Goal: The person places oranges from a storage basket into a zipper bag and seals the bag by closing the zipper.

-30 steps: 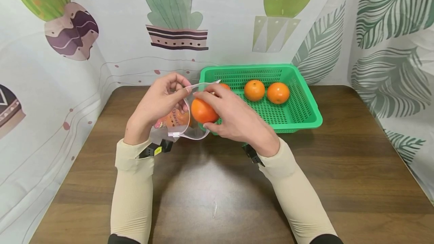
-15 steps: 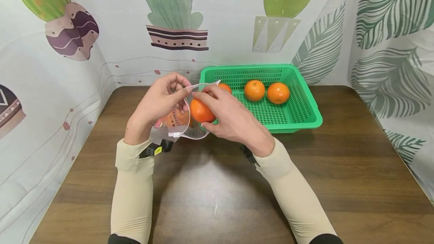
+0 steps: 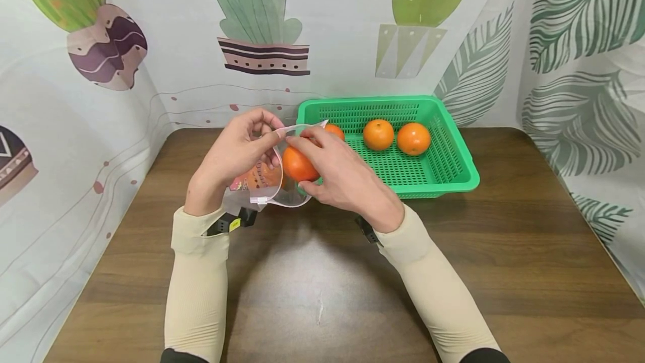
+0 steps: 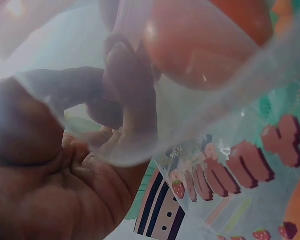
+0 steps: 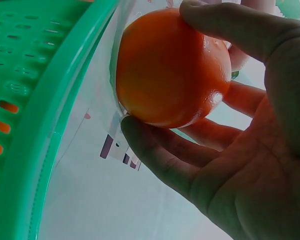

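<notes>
My left hand pinches the upper rim of a clear zip bag between thumb and fingers. The bag's mouth gapes toward the right, its white slider at the lower edge. Printed lettering and strawberries show on its side in the left wrist view, and an orange lies inside. My right hand grips another orange at the bag's mouth, thumb on one side and fingers round the other. The right wrist view shows this orange up close, right by the bag's film.
Behind and right of the hands stands a green perforated basket. It holds two oranges in plain sight, and a third orange partly hidden by my right hand. The wooden table meets a patterned cloth behind.
My right hand has shifted slightly left with its orange, bringing it further into the bag's mouth. My left hand and the bag have stayed nearly still.
</notes>
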A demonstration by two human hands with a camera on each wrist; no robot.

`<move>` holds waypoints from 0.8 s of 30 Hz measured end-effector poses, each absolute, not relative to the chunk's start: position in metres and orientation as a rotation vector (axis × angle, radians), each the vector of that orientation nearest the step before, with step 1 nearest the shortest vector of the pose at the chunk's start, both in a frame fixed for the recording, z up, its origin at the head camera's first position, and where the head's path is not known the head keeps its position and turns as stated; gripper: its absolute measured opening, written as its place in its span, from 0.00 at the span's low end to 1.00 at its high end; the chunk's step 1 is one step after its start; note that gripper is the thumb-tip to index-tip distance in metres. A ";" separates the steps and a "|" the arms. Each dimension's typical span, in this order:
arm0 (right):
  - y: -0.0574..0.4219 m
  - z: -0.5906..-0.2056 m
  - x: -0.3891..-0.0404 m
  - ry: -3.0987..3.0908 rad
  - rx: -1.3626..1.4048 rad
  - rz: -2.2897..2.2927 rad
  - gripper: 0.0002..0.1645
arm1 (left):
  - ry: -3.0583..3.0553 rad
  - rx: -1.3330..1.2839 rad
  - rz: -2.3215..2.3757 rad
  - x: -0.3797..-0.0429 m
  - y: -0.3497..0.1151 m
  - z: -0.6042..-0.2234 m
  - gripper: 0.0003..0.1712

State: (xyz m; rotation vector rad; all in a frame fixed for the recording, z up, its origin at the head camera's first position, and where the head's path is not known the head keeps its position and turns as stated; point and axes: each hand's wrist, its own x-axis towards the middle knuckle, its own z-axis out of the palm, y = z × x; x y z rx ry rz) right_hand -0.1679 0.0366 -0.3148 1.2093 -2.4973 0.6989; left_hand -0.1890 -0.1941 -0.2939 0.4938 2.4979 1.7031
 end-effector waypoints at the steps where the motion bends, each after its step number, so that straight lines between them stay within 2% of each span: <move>1: 0.036 -0.315 -0.168 -2.498 1.210 0.697 0.44 | 2.499 0.496 1.704 -0.189 -0.194 -0.294 0.13; 24: 0.034 -0.317 -0.169 -2.520 1.198 0.682 0.44 | 2.503 0.504 1.702 -0.189 -0.194 -0.294 0.12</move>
